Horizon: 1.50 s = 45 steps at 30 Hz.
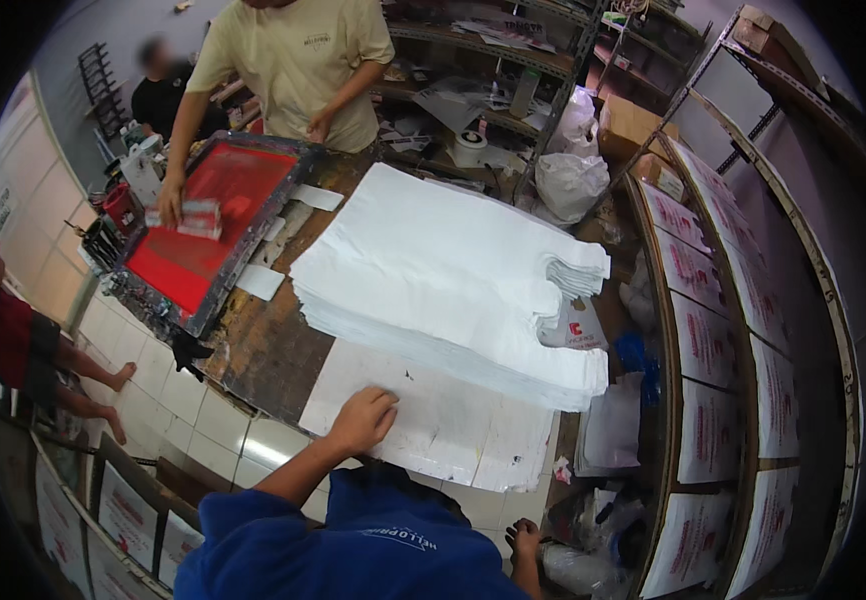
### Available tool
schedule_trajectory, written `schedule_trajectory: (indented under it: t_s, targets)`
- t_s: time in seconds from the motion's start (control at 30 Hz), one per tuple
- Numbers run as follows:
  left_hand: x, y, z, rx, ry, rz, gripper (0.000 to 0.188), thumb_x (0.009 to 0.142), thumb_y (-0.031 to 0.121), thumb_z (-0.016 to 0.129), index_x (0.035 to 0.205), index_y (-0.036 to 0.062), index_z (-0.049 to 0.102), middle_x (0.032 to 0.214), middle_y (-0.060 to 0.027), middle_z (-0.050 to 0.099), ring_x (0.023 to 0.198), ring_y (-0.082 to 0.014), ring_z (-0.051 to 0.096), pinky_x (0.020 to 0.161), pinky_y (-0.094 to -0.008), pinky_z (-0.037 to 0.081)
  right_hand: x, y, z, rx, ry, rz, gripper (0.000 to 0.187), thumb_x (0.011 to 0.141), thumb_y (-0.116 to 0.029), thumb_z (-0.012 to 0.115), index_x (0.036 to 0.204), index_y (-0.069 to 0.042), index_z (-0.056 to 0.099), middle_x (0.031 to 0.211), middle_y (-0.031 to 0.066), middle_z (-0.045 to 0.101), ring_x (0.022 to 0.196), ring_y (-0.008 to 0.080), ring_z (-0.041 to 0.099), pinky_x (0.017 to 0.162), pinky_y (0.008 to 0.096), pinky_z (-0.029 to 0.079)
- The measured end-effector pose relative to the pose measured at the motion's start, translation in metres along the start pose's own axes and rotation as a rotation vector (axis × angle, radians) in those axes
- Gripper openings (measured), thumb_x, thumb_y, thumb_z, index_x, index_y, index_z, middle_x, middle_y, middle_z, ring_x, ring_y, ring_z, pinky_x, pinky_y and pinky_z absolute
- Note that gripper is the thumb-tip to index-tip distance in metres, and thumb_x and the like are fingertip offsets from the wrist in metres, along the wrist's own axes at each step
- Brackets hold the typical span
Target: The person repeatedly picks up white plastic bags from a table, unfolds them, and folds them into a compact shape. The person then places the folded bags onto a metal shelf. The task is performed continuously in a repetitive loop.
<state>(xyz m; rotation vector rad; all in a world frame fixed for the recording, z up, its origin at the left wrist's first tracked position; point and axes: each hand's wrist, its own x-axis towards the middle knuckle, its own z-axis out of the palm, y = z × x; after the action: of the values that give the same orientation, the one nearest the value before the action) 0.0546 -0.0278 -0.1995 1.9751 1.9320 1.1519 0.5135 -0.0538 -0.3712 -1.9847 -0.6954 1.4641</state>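
Note:
My left hand [363,420] rests, fingers curled in, on the near left part of a scuffed white board [433,420]; nothing shows in its grasp. Just beyond the board's near part lies a thick stack of white vest-shaped plastic bags [433,250], their handle cutouts toward the right. Low by my right side hangs my right hand [525,540], fingers a little apart and holding nothing visible. Across the table, a co-worker in a pale yellow shirt presses a stained cloth [198,218] on a red printing screen [228,200] in a dark frame.
Printed white sheets hang or lean on drying racks [698,350] along the right. Shelves [483,50] with papers stand at the back, beside stuffed plastic bags [570,185]. Ink containers [121,207] sit left of the screen. Two other people are at the far left.

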Motion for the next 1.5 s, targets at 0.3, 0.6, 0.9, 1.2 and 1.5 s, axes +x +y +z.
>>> schedule_trajectory:
  t_s: [0.3, 0.6, 0.9, 1.2, 1.5]
  targets:
    - [-0.007, -0.005, 0.011, 0.029, 0.058, -0.059, 0.016, 0.076, 0.007, 0.063, 0.091, 0.0029, 0.062, 0.091, -0.0126, 0.057, 0.087, -0.0309, 0.056, 0.078, -0.0394, 0.045, -0.018, 0.064, 0.019, -0.719, -0.244, -0.222, 0.015, 0.091, -0.016, 0.053, 0.096, -0.002, 0.056, 0.075, 0.0078, 0.058, 0.063, 0.0196, 0.060, 0.055, 0.0320, 0.050]
    - [-0.009, -0.003, 0.012, 0.041, 0.088, -0.098, 0.013, 0.077, 0.007, 0.062, 0.090, 0.0038, 0.062, 0.089, -0.0117, 0.056, 0.086, -0.0305, 0.055, 0.077, -0.0385, 0.045, 0.029, 0.050, 0.011, -0.894, -0.438, -0.474, 0.014, 0.090, -0.016, 0.054, 0.095, -0.004, 0.057, 0.075, 0.0067, 0.058, 0.064, 0.0182, 0.060, 0.053, 0.0310, 0.049]
    - [-0.006, -0.001, 0.009, 0.026, 0.080, -0.094, 0.012, 0.077, 0.007, 0.062, 0.089, 0.0032, 0.062, 0.087, -0.0121, 0.056, 0.086, -0.0302, 0.056, 0.078, -0.0383, 0.045, 0.057, -0.012, 0.040, -0.245, -0.254, -0.087, 0.025, 0.094, -0.016, 0.050, 0.116, -0.005, 0.051, 0.098, 0.0105, 0.060, 0.083, 0.0251, 0.063, 0.067, 0.0375, 0.052]
    - [-0.007, 0.001, 0.008, -0.026, 0.107, -0.111, 0.013, 0.077, 0.008, 0.062, 0.089, 0.0023, 0.062, 0.089, -0.0130, 0.058, 0.086, -0.0307, 0.057, 0.078, -0.0381, 0.047, 0.078, 0.115, 0.004, -0.826, -0.410, -0.605, 0.027, 0.080, -0.028, 0.061, 0.088, -0.002, 0.065, 0.091, 0.0166, 0.065, 0.090, 0.0355, 0.061, 0.079, 0.0446, 0.048]
    - [-0.015, -0.005, 0.003, -0.239, 0.251, -0.269, 0.010, 0.083, 0.003, 0.057, 0.091, -0.0007, 0.062, 0.084, -0.0127, 0.060, 0.067, -0.0231, 0.060, 0.060, -0.0298, 0.049, -0.005, 0.020, 0.023, -0.591, -0.274, -0.254, 0.032, 0.086, -0.029, 0.054, 0.094, 0.001, 0.063, 0.082, 0.0174, 0.066, 0.076, 0.0278, 0.065, 0.074, 0.0387, 0.050]
